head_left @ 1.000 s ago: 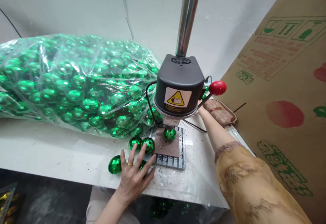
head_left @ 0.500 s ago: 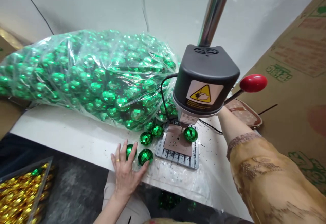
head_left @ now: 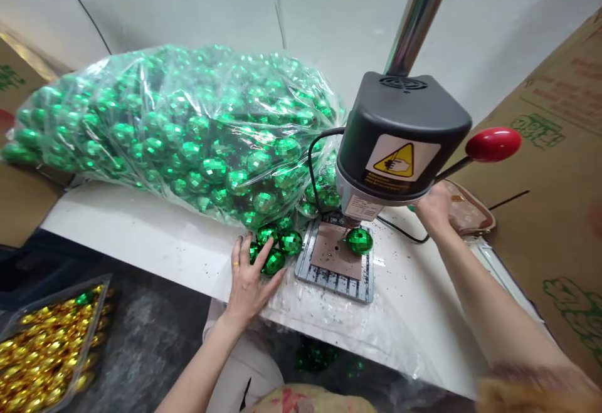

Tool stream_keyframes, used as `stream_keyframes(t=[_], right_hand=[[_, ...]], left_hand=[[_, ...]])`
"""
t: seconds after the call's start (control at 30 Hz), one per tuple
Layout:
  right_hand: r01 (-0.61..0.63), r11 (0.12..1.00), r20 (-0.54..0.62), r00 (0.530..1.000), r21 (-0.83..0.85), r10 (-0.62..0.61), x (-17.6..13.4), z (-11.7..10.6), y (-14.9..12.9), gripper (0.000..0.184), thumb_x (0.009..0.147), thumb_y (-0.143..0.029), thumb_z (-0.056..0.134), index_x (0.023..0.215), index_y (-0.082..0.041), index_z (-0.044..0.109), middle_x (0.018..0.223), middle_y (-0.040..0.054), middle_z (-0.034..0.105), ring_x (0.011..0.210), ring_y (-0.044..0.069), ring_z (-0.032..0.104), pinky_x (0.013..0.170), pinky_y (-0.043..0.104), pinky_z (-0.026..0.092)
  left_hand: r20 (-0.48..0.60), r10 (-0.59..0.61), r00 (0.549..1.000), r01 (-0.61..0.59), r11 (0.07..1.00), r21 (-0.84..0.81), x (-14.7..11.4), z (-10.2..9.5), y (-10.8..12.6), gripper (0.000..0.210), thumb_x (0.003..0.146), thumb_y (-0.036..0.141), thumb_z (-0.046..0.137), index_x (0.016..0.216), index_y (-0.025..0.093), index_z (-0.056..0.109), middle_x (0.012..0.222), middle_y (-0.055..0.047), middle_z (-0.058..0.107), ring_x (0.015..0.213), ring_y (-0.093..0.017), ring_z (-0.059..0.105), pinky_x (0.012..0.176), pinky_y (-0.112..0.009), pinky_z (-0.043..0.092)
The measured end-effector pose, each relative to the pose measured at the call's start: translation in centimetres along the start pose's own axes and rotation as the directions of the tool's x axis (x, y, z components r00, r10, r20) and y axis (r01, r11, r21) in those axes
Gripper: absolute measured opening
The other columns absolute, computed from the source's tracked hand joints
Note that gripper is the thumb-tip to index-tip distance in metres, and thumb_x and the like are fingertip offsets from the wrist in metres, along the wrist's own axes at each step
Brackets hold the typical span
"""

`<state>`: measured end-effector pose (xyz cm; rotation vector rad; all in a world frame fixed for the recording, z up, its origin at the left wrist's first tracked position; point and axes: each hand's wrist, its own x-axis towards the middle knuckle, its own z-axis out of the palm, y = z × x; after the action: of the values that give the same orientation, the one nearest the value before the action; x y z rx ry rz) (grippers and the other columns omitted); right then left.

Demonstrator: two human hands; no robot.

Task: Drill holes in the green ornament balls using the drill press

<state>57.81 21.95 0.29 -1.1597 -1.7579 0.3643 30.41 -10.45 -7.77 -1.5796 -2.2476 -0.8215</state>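
My left hand (head_left: pixel 251 284) lies palm down on the white table with its fingers spread, touching a small cluster of shiny green faceted balls (head_left: pixel 273 261). Another green ball (head_left: pixel 359 241) rests on the brown board (head_left: pixel 324 256) of a small drill press (head_left: pixel 404 131). Beyond the press, to its right, is my right hand (head_left: pixel 435 205), its fingers partly hidden behind the motor housing. A bit of green shows beside those fingers, too little to name. The red knob (head_left: pixel 493 144) of the press lever sticks out above that hand, untouched.
A large clear bag of green balls (head_left: pixel 188 137) fills the table's back left. A brown handbag (head_left: pixel 470 209) and a cardboard box (head_left: pixel 550 150) stand at right. Low on the left is a clear tray of gold balls (head_left: pixel 51 350). Plastic film (head_left: pixel 338 319) covers the table's front edge.
My left hand has pushed two green balls away from me against the others. My right hand has come into view beside the press, previously hidden behind it. The whole view has shifted slightly.
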Motion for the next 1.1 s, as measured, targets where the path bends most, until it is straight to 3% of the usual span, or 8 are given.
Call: stream_keyframes(t=[0.13, 0.2, 0.4, 0.53, 0.7, 0.77, 0.93, 1.1], right_hand=[[0.097, 0.994, -0.023, 0.995, 0.04, -0.096, -8.4, -4.1, -2.1, 0.049, 0.083, -0.046, 0.066, 0.124, -0.021, 0.059, 0.106, 0.0069, 0.066, 0.081, 0.014, 0.062, 0.07, 0.031, 0.053], [0.252, 0.962, 0.017, 0.967, 0.109, -0.255, -13.5, -4.7, -4.7, 0.048, 0.08, -0.039, 0.07, 0.123, -0.023, 0.057, 0.102, 0.0058, 0.066, 0.081, 0.014, 0.063, 0.067, 0.028, 0.054], [0.592, 0.754, 0.135, 0.754, 0.286, -0.643, -22.9, 1.6, -13.8, 0.051, 0.078, -0.038, 0.071, 0.123, -0.02, 0.055, 0.11, 0.01, 0.066, 0.097, 0.015, 0.066, 0.076, 0.026, 0.059], [0.705, 0.668, 0.14, 0.656, 0.238, -0.742, -24.1, 6.5, -16.2, 0.048, 0.081, -0.042, 0.067, 0.126, -0.028, 0.057, 0.116, 0.0079, 0.065, 0.094, 0.016, 0.061, 0.076, 0.028, 0.056], [0.67, 0.729, 0.188, 0.705, 0.139, -0.683, -25.0, 10.2, -16.5, 0.051, 0.085, -0.04, 0.061, 0.133, -0.026, 0.053, 0.127, 0.013, 0.057, 0.113, 0.022, 0.051, 0.092, 0.037, 0.051], [0.676, 0.729, 0.214, 0.7, 0.108, -0.681, -25.4, 11.4, -16.7, 0.049, 0.086, -0.042, 0.06, 0.133, -0.029, 0.053, 0.134, 0.0113, 0.055, 0.119, 0.024, 0.048, 0.097, 0.041, 0.048], [0.686, 0.726, 0.265, 0.693, 0.041, -0.67, -25.2, 12.6, -17.4, 0.049, 0.089, -0.04, 0.056, 0.138, -0.033, 0.048, 0.141, 0.0082, 0.052, 0.126, 0.025, 0.045, 0.102, 0.046, 0.045], [0.722, 0.692, 0.292, 0.66, 0.007, -0.692, -24.3, 11.6, -17.1, 0.045, 0.091, -0.04, 0.052, 0.134, -0.027, 0.051, 0.142, 0.009, 0.052, 0.13, 0.029, 0.043, 0.106, 0.051, 0.043]], left_hand=[[0.015, -0.005, 1.0, 0.006, 0.997, -0.079, -0.3, 0.0, -0.5, 0.073, 0.086, 0.048, 0.066, 0.151, 0.025, 0.04, 0.156, -0.018, 0.032, 0.149, -0.041, 0.024, 0.116, -0.061, 0.031], [-0.007, -0.019, 1.0, 0.018, 0.991, -0.131, -0.6, -0.1, -0.5, 0.075, 0.088, 0.049, 0.064, 0.153, 0.026, 0.035, 0.159, -0.018, 0.028, 0.15, -0.04, 0.023, 0.117, -0.061, 0.029], [-0.087, -0.155, 0.984, 0.127, 0.955, -0.267, -0.9, -0.4, -0.3, 0.067, 0.097, 0.048, 0.049, 0.155, 0.024, 0.028, 0.161, -0.018, 0.025, 0.151, -0.034, 0.024, 0.12, -0.058, 0.026], [-0.036, -0.26, 0.965, 0.229, 0.901, -0.368, -0.8, -0.2, -0.9, 0.053, 0.101, 0.046, 0.037, 0.15, 0.024, 0.04, 0.159, -0.015, 0.032, 0.15, -0.03, 0.028, 0.121, -0.052, 0.027], [-0.115, -0.458, 0.881, 0.318, 0.755, -0.573, -0.9, -0.4, -2.0, 0.053, 0.103, 0.044, 0.025, 0.145, 0.02, 0.047, 0.145, -0.013, 0.052, 0.138, -0.024, 0.047, 0.118, -0.041, 0.035], [-0.126, -0.434, 0.892, 0.293, 0.768, -0.57, -0.8, -0.6, -2.1, 0.052, 0.101, 0.046, 0.031, 0.141, 0.019, 0.051, 0.144, -0.012, 0.054, 0.136, -0.024, 0.048, 0.117, -0.039, 0.036], [-0.086, -0.408, 0.909, 0.306, 0.793, -0.527, -0.5, -0.6, -2.0, 0.053, 0.102, 0.048, 0.031, 0.136, 0.017, 0.055, 0.139, -0.014, 0.056, 0.132, -0.024, 0.051, 0.116, -0.04, 0.036], [-0.163, -0.389, 0.907, 0.288, 0.853, -0.435, -1.1, -0.1, -2.2, 0.052, 0.101, 0.046, 0.035, 0.143, 0.018, 0.049, 0.144, -0.015, 0.051, 0.138, -0.027, 0.046, 0.119, -0.045, 0.033]])
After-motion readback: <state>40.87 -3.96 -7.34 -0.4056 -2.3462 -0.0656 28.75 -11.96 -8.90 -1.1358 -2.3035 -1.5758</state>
